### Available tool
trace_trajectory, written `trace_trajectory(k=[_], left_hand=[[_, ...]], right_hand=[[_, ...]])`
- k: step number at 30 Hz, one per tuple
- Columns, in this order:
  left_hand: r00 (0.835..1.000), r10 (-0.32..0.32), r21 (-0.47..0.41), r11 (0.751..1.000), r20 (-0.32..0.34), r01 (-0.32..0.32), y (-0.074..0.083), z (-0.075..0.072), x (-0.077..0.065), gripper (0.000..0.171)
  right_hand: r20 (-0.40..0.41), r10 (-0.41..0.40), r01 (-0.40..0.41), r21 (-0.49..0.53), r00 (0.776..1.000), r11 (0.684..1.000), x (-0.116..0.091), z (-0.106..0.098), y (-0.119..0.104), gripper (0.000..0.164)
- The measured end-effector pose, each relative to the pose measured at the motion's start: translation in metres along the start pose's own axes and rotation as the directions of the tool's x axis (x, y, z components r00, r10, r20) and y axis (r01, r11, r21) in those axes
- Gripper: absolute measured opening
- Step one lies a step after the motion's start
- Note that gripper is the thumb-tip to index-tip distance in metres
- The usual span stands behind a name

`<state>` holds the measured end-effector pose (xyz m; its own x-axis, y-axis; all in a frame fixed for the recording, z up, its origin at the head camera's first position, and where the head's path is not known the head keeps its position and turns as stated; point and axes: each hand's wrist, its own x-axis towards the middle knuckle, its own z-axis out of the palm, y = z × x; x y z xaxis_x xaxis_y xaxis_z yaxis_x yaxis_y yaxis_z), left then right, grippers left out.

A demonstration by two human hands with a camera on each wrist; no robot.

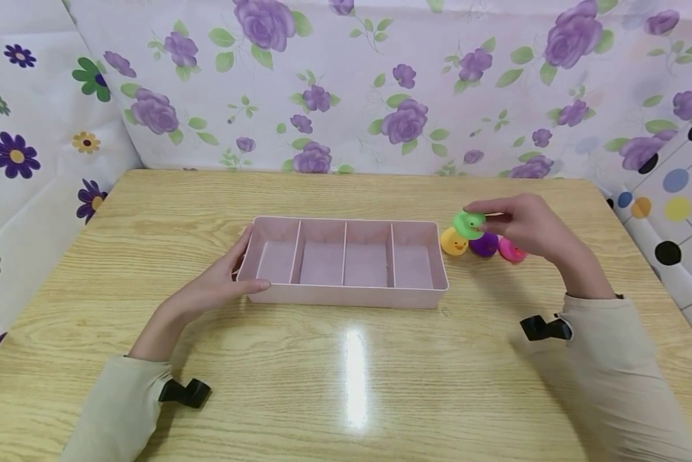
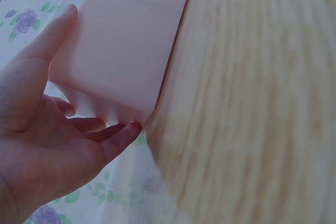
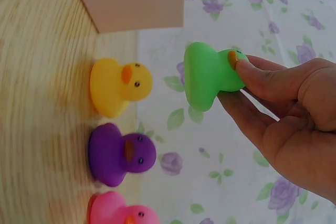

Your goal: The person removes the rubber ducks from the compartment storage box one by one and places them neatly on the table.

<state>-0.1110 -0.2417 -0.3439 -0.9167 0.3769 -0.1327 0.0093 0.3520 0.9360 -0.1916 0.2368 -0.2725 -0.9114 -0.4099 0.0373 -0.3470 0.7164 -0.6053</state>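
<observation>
A pale pink box with a row of several bare compartments lies on the table. My left hand grips its left end, thumb on the front wall and fingers round the end wall; in the left wrist view the fingertips touch that end. My right hand pinches a green rubber duck by its head, holding it above the table. Below the green duck stand a yellow duck, a purple duck and a pink duck, in a row by the box's right end.
The wooden table reaches back to a flowered cloth that hangs behind it. More patterned cloth stands at the left and right sides. Black straps sit at both sleeve cuffs.
</observation>
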Motion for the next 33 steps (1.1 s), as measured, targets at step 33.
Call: trace_trajectory(k=[33], left_hand=[[1.000,-0.007,-0.003,1.000,0.003,0.007,0.001,0.001,-0.001,0.099]], right_hand=[[-0.019,0.223,-0.223,-0.099,0.975,0.970,-0.044,-0.044,0.075,0.038]])
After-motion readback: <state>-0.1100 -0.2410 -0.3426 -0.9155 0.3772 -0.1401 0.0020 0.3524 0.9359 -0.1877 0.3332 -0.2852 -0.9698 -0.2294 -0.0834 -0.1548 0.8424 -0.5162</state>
